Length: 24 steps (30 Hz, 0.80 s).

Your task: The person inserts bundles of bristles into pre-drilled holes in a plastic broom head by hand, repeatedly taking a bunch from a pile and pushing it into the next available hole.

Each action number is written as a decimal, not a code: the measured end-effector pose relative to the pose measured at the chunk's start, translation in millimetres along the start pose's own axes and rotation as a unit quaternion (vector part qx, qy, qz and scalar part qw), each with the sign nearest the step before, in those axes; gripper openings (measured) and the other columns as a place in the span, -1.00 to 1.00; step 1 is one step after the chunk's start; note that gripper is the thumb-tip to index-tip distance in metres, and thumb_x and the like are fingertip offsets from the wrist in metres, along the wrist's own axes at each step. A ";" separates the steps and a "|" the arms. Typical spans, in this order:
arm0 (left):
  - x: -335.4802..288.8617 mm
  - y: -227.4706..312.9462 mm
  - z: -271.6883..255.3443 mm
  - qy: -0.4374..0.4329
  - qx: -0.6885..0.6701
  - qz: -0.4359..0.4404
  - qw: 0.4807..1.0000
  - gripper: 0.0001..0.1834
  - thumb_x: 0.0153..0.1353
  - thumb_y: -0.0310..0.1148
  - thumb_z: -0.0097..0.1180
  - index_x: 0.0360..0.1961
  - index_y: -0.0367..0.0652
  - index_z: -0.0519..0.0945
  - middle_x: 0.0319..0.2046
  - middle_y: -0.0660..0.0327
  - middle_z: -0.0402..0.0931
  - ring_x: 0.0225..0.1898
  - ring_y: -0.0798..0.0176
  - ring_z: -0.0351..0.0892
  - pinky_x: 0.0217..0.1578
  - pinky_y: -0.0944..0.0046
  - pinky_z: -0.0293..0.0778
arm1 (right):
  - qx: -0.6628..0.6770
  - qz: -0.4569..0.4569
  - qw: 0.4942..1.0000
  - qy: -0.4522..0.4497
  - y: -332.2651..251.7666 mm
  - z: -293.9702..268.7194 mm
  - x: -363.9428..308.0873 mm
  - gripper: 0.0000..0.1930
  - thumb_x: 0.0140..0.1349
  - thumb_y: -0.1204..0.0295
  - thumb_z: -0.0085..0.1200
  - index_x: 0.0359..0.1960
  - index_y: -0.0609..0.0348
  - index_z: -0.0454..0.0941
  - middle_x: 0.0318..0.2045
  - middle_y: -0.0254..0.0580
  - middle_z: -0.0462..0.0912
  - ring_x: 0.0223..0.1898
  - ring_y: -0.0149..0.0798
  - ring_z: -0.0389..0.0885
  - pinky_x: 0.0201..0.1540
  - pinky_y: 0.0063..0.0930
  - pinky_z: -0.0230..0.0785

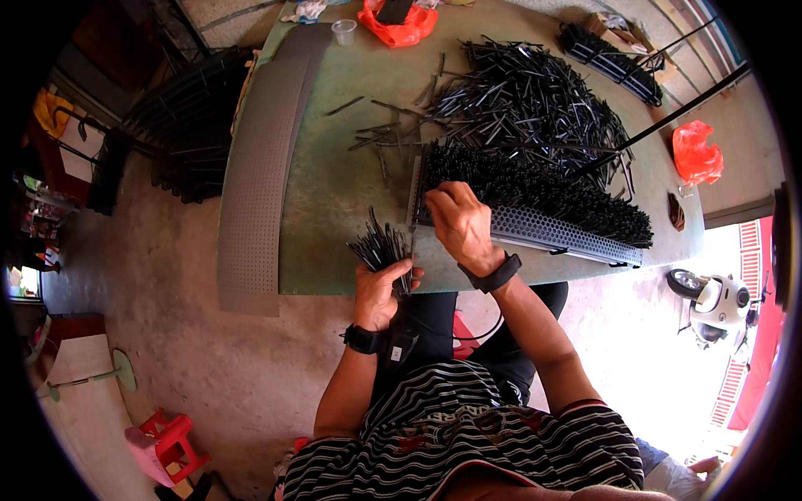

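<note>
A bundle of thin black strips (380,248) fans upward out of my left hand (380,294), which is closed around its lower end near the table's front edge. My right hand (461,224) is pinched at the left end of a long perforated metal rack (555,231). What its fingertips hold, if anything, is hidden. Rows of upright black pieces (535,188) pack the rack densely, and it lies slantwise on the green table (334,188). Both wrists wear black bands.
A large heap of loose black strips (535,100) lies behind the rack, with stray ones to its left. Grey perforated sheets (263,184) cover the table's left edge. A plastic cup (343,32) and red bag (399,29) stand at the back; another filled rack (610,63) is far right.
</note>
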<state>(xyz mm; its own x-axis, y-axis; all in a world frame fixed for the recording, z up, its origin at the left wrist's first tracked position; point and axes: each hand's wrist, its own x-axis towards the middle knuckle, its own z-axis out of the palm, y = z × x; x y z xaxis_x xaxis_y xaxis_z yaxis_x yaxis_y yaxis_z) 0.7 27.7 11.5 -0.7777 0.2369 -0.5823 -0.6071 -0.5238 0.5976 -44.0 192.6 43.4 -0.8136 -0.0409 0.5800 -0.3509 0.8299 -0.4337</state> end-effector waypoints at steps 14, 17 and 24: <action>5.8 -6.9 3.1 -0.005 0.007 0.013 1.000 -0.86 -0.01 -0.62 0.16 -0.36 -0.37 0.53 -0.45 0.07 0.57 -0.48 0.10 0.61 -0.57 0.22 0.53 | 0.266 0.260 0.927 0.051 -16.9 -21.6 -8.8 -0.78 0.20 0.62 -0.03 -0.11 0.34 0.37 -0.43 -0.15 0.62 -0.44 -0.41 0.63 -0.42 -0.66 0.46; 5.6 -5.7 2.9 -0.003 0.014 0.021 1.000 -0.88 -0.03 -0.63 0.17 -0.40 -0.38 0.52 -0.47 0.06 0.55 -0.50 0.12 0.60 -0.56 0.22 0.53 | 0.258 0.226 0.936 0.086 -4.1 -9.9 -13.4 -0.82 0.20 0.62 -0.03 -0.16 0.32 0.37 -0.42 -0.16 0.63 -0.43 -0.41 0.63 -0.42 -0.66 0.46; 5.3 -4.6 2.4 0.001 -0.005 0.013 1.000 -0.84 -0.02 -0.63 0.17 -0.35 -0.38 0.53 -0.46 0.07 0.55 -0.50 0.12 0.60 -0.54 0.20 0.57 | 0.143 0.121 0.981 0.042 6.1 1.4 -19.3 -0.87 0.14 0.62 0.02 -0.25 0.26 0.44 -0.48 -0.12 0.60 -0.51 -0.29 0.62 -0.46 -0.54 0.44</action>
<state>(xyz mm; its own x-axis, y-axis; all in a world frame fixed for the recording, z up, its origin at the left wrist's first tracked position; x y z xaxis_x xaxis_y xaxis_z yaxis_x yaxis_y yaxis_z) -1.0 33.3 7.0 -0.7930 0.2205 -0.5680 -0.5844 -0.5387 0.6068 -31.1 197.7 28.7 -0.8529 0.1939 0.4848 -0.2773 0.6184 -0.7353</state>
